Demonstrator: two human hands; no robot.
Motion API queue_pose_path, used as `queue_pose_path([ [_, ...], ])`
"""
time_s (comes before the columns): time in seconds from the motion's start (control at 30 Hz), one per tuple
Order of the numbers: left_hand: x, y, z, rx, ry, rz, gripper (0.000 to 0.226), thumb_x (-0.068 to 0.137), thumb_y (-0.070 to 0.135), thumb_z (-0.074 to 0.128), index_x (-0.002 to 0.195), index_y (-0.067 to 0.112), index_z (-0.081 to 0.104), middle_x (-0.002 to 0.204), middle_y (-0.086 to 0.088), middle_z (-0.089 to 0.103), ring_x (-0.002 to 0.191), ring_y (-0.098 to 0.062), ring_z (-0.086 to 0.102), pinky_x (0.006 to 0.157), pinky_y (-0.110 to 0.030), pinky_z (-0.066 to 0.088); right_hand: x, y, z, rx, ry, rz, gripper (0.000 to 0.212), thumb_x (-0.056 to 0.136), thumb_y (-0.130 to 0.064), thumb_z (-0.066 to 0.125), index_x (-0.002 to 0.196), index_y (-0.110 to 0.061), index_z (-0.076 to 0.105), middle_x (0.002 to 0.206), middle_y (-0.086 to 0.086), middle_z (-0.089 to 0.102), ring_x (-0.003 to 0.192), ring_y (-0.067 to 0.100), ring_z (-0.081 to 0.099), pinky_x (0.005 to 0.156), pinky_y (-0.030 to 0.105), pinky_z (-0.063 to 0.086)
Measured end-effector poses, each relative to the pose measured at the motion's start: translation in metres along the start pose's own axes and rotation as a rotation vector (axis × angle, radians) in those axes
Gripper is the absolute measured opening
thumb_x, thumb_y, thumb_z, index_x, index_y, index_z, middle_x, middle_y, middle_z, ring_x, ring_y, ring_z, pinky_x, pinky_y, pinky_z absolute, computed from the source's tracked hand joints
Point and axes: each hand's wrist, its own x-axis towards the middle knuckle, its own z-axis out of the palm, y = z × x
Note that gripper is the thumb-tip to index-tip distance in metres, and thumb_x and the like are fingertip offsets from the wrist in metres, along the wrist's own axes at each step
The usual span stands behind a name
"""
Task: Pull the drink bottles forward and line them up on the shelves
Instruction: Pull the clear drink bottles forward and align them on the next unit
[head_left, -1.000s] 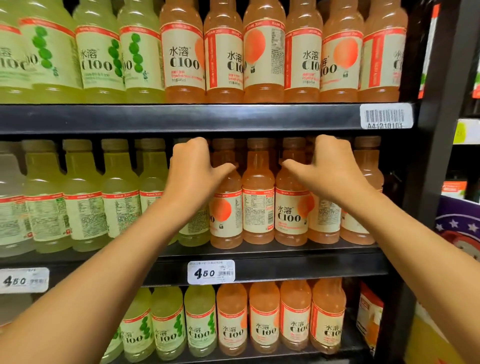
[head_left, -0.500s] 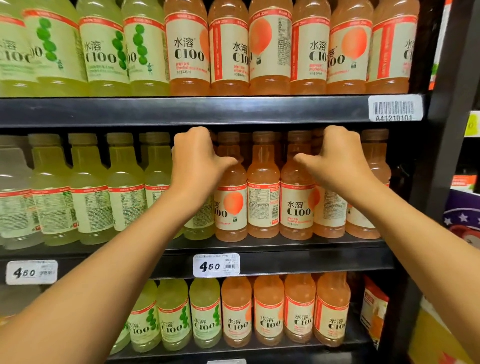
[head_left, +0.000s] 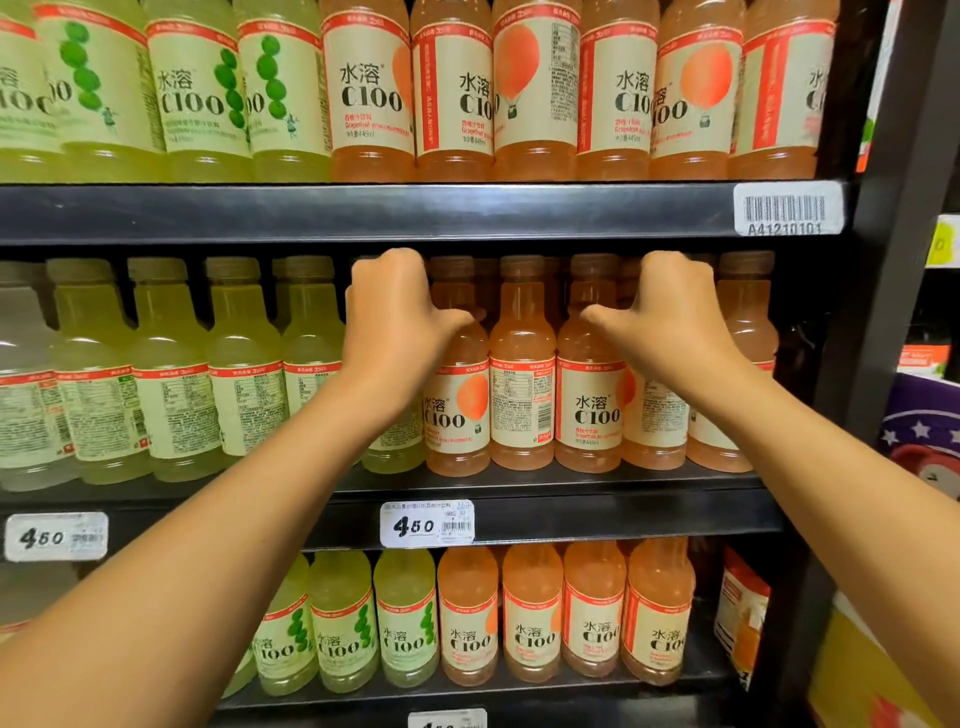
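Green and orange C100 drink bottles fill three black shelves. On the middle shelf, my left hand curls over the neck of a green bottle at the border between the green and orange rows. Its thumb touches an orange bottle. My right hand curls over the top of an orange bottle, second from the right end. Two orange bottles stand between my hands. The caps under both hands are hidden.
The upper shelf edge hangs just above my knuckles. A black upright post borders the shelves on the right. Price tags reading 4.50 sit on the middle shelf's front rail. Boxed goods stand at the lower right.
Both hands keep their hold on the same bottle tops. The bottles and shelves sit slightly higher and closer in view; no bottle has clearly shifted.
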Motion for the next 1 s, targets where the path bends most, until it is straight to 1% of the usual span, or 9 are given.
queue_pose_path([
  [0.13, -0.001, 0.004, 0.001, 0.038, 0.007, 0.010, 0.056, 0.067, 0.042, 0.087, 0.056, 0.018, 0.038, 0.057, 0.002, 0.045, 0.059, -0.020, 0.050, 0.044, -0.023, 0.024, 0.000, 0.002, 0.001, -0.003, -0.017, -0.003, 0.043, 0.081, -0.035, 0.077, 0.064, -0.015, 0.043, 0.064, 0.003, 0.051, 0.057, 0.011, 0.049, 0.043, 0.023, 0.029],
  [0.23, -0.001, 0.007, 0.002, 0.065, 0.012, 0.010, 0.051, 0.066, 0.044, 0.087, 0.060, 0.011, 0.049, 0.062, -0.006, 0.055, 0.064, -0.027, 0.059, 0.049, -0.030, 0.036, -0.001, 0.002, 0.000, 0.012, -0.021, -0.001, 0.042, 0.081, -0.035, 0.077, 0.064, -0.015, 0.044, 0.065, 0.002, 0.052, 0.058, 0.010, 0.049, 0.044, 0.022, 0.029],
  [0.37, -0.004, 0.007, 0.002, 0.078, 0.012, 0.013, 0.049, 0.069, 0.045, 0.084, 0.065, 0.010, 0.051, 0.067, -0.007, 0.056, 0.069, -0.028, 0.060, 0.052, -0.032, 0.039, -0.004, 0.002, -0.002, 0.020, 0.017, -0.010, 0.045, 0.078, -0.039, 0.079, 0.063, -0.015, 0.044, 0.062, 0.000, 0.050, 0.056, 0.007, 0.048, 0.043, 0.020, 0.027],
  [0.47, -0.003, 0.005, 0.000, 0.047, -0.024, 0.003, 0.053, 0.073, 0.047, 0.080, 0.060, 0.013, 0.042, 0.059, -0.002, 0.049, 0.061, -0.022, 0.051, 0.046, -0.027, 0.031, -0.006, 0.002, -0.004, -0.012, 0.062, -0.055, 0.045, 0.077, -0.046, 0.077, 0.066, -0.012, 0.051, 0.063, 0.003, 0.053, 0.059, 0.016, 0.052, 0.046, 0.025, 0.032],
  [0.6, 0.003, 0.001, -0.001, 0.009, -0.061, -0.079, 0.047, 0.073, 0.034, 0.083, 0.058, 0.013, 0.043, 0.059, -0.003, 0.048, 0.063, -0.023, 0.054, 0.043, -0.025, 0.028, -0.002, 0.002, -0.003, 0.002, 0.042, -0.054, 0.038, 0.079, -0.034, 0.074, 0.063, -0.009, 0.051, 0.062, 0.008, 0.056, 0.065, 0.025, 0.059, 0.051, 0.026, 0.035],
  [0.7, 0.005, 0.000, -0.002, 0.002, -0.053, -0.078, 0.045, 0.068, 0.037, 0.087, 0.060, 0.011, 0.051, 0.061, -0.004, 0.055, 0.062, -0.020, 0.056, 0.044, -0.028, 0.039, -0.002, 0.001, 0.000, -0.002, 0.043, -0.051, 0.037, 0.079, -0.030, 0.074, 0.064, -0.008, 0.048, 0.066, 0.011, 0.056, 0.068, 0.030, 0.059, 0.054, 0.031, 0.038],
  [0.77, 0.006, 0.000, -0.002, 0.011, -0.055, -0.067, 0.043, 0.065, 0.042, 0.087, 0.065, 0.010, 0.058, 0.066, -0.005, 0.061, 0.065, -0.022, 0.059, 0.051, -0.035, 0.049, -0.003, 0.002, 0.001, -0.002, 0.059, -0.052, 0.036, 0.079, -0.030, 0.074, 0.066, -0.009, 0.048, 0.068, 0.012, 0.057, 0.070, 0.032, 0.059, 0.057, 0.034, 0.039],
  [0.9, 0.004, -0.001, -0.004, 0.016, -0.034, -0.059, 0.050, 0.063, 0.045, 0.088, 0.057, 0.015, 0.047, 0.058, 0.002, 0.052, 0.056, -0.014, 0.051, 0.044, -0.026, 0.036, -0.004, 0.002, 0.002, 0.001, 0.067, -0.046, 0.036, 0.079, -0.034, 0.075, 0.069, -0.009, 0.051, 0.068, 0.009, 0.056, 0.072, 0.030, 0.059, 0.058, 0.034, 0.041],
  [1.0, -0.002, 0.002, -0.006, 0.012, -0.022, -0.053, 0.053, 0.068, 0.043, 0.085, 0.058, 0.017, 0.040, 0.057, 0.004, 0.044, 0.055, -0.009, 0.042, 0.044, -0.024, 0.029, -0.008, 0.001, 0.000, -0.006, 0.054, -0.059, 0.039, 0.082, -0.043, 0.073, 0.080, -0.008, 0.056, 0.074, 0.007, 0.058, 0.074, 0.025, 0.059, 0.059, 0.033, 0.042],
])
